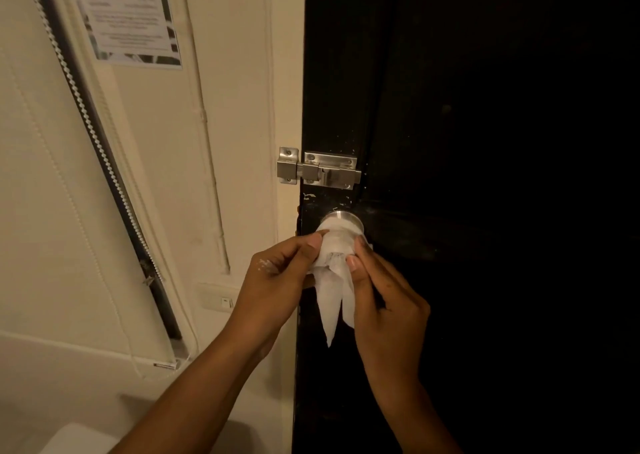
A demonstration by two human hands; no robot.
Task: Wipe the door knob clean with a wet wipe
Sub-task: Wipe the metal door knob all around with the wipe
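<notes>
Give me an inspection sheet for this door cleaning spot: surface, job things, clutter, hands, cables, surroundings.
Surface: dark door, paint chipped near the latch.
Job's things: wet wipe draped over the door knob, its tail hanging below; the knob's metal top edge shows.
Clutter: nothing seen.
Hands: left hand pinches the wipe at the knob's left side; right hand pinches it at the right.
Cables: painted conduit runs down the wall; blind's bead chain hangs left of it.
Surroundings: metal slide bolt above the knob, bridging door and frame; printed notice on the wall; wall switch low on the wall.
</notes>
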